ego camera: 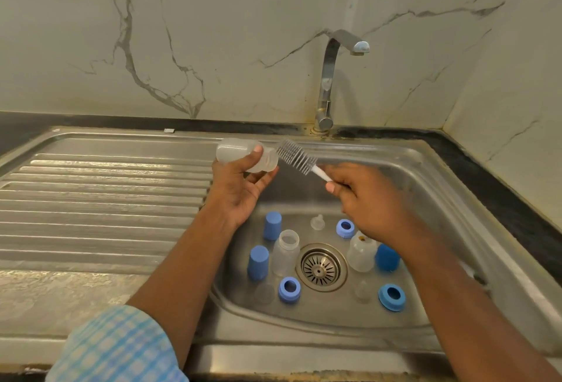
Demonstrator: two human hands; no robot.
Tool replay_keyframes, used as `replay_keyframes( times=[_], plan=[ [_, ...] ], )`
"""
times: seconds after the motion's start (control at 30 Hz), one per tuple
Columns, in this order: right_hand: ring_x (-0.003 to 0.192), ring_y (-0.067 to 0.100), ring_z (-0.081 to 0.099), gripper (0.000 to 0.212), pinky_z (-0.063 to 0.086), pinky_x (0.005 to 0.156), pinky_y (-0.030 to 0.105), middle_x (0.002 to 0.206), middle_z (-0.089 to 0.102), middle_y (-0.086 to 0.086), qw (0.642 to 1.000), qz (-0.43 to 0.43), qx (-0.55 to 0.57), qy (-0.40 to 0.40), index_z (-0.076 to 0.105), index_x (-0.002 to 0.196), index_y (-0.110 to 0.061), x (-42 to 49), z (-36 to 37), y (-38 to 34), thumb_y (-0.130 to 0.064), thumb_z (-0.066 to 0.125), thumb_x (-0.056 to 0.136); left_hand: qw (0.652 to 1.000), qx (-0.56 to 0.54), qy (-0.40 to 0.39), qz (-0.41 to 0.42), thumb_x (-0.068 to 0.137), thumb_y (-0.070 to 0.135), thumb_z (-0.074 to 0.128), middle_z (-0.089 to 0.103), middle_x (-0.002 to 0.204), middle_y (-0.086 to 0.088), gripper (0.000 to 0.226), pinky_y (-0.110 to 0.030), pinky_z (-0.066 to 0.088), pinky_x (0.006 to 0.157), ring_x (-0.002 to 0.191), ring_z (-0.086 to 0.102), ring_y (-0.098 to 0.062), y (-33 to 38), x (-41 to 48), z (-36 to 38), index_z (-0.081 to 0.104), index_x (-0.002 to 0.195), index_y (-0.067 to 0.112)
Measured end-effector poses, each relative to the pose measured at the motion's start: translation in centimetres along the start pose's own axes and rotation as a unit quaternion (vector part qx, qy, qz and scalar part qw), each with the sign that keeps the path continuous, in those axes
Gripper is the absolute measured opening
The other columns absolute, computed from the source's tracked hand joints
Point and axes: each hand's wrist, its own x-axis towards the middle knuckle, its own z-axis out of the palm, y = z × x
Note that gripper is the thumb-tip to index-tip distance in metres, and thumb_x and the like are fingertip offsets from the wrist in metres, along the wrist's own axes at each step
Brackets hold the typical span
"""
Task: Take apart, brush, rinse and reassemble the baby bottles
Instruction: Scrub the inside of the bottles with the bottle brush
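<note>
Right now the left hand [240, 187] grips a clear bottle [240, 153], held on its side above the left edge of the sink [425, 169], with its mouth facing right. The right hand [365, 199], a little blurred, is curled round the white handle of a brush [296, 158]. The grey bristles sit just beside the bottle's mouth, outside it. Down in the basin a second bottle [284, 252] stands open just left of the drain [320, 267], and a third bottle [362, 252] stands just right of it. Scattered round them are blue caps [272, 225], blue rings [289, 290] and clear teats [317, 222]. The tap [330, 77] rises behind the basin against the marble wall, and the ribbed drainboard [106, 199] runs off to the left.
</note>
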Motion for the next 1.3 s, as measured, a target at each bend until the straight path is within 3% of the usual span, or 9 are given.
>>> replay_keyframes(
  times=[0.07,0.2,0.43,0.53,0.83,0.97,1.1,1.2,1.3],
  plan=[
    [0.081,0.015,0.054,0.039,0.048,0.074,0.039,0.091,0.06,-0.004,0.999,-0.016,-0.049,0.011,0.056,0.136,-0.035,0.2,0.2,-0.1,-0.019,0.049,0.101,1.0,0.018,0.003,0.009,0.069,0.002,0.077,0.055,0.134,-0.023,0.089,-0.037,0.061,0.07,0.108,0.067,-0.035,-0.2,0.1,0.1,0.033,0.146,0.012],
    [0.064,0.008,0.045,0.035,0.035,0.059,0.029,0.075,0.053,-0.007,0.998,-0.01,-0.04,0.039,0.058,0.134,-0.035,0.5,0.5,0.2,-0.026,0.048,0.102,0.999,0.05,0.016,0.015,0.074,0.012,0.078,0.06,0.131,-0.015,0.08,-0.04,0.062,0.07,0.101,0.07,-0.03,-0.9,-0.2,0.5,0.036,0.142,0.018],
    [0.062,0.01,0.05,0.035,0.038,0.059,0.03,0.066,0.05,-0.012,0.999,0.002,-0.047,0.009,0.056,0.135,-0.038,1.0,2.3,-0.2,-0.031,0.048,0.102,0.999,0.033,0.026,0.025,0.093,0.01,0.065,0.06,0.121,-0.012,0.062,-0.044,0.062,0.075,0.096,0.07,-0.029,-1.5,-0.4,1.0,0.031,0.143,0.022],
    [0.074,0.02,0.058,0.035,0.044,0.065,0.032,0.077,0.056,-0.007,0.996,0.019,-0.082,0.013,0.056,0.135,-0.038,1.1,2.4,-0.2,-0.031,0.046,0.102,0.998,0.047,0.018,0.026,0.095,0.01,0.063,0.06,0.121,-0.012,0.06,-0.049,0.061,0.081,0.1,0.069,-0.031,-2.0,-0.6,1.2,0.031,0.142,0.025],
    [0.068,0.024,0.055,0.027,0.044,0.064,0.035,0.075,0.056,-0.001,0.991,0.077,-0.097,0.046,0.066,0.115,-0.025,1.7,2.4,0.9,-0.029,0.042,0.103,0.993,0.101,-0.005,0.053,0.094,0.006,0.065,0.053,0.132,-0.011,0.064,-0.048,0.061,0.079,0.11,0.065,-0.038,-2.5,-1.2,1.7,0.028,0.141,0.028],
    [0.061,0.015,0.053,0.024,0.041,0.056,0.032,0.067,0.054,-0.007,0.996,0.043,-0.066,0.033,0.067,0.113,-0.027,1.4,2.3,0.6,-0.03,0.046,0.102,0.994,0.081,0.028,0.065,0.094,0.004,0.064,0.051,0.135,-0.013,0.066,-0.045,0.062,0.078,0.115,0.062,-0.037,-2.4,-1.0,1.5,0.026,0.143,0.027],
    [0.066,0.019,0.056,0.023,0.044,0.059,0.035,0.074,0.061,-0.003,0.997,0.023,-0.07,0.008,0.066,0.112,-0.026,1.4,2.9,-0.2,-0.03,0.046,0.102,0.995,0.037,0.066,0.057,0.093,0.005,0.065,0.054,0.131,-0.015,0.067,-0.044,0.061,0.076,0.106,0.066,-0.034,-2.1,-0.8,1.4,0.025,0.143,0.027],
    [0.061,0.016,0.049,0.021,0.033,0.052,0.031,0.066,0.053,-0.006,0.996,0.045,-0.072,0.032,0.064,0.094,-0.024,1.7,2.8,0.3,-0.029,0.045,0.102,0.997,0.038,0.048,0.045,0.093,0.003,0.065,0.054,0.127,-0.012,0.062,-0.044,0.062,0.076,0.102,0.067,-0.032,-2.3,-1.1,1.6,0.029,0.136,0.029],
    [0.057,0.016,0.044,0.023,0.029,0.051,0.03,0.061,0.048,-0.006,0.995,0.063,-0.063,0.042,0.059,0.084,-0.024,1.9,2.6,0.9,-0.027,0.045,0.102,0.998,0.046,0.023,0.039,0.093,0.004,0.065,0.053,0.128,-0.011,0.066,-0.048,0.06,0.081,0.104,0.066,-0.034,-2.7,-1.2,1.8,0.027,0.142,0.027]
  ],
)
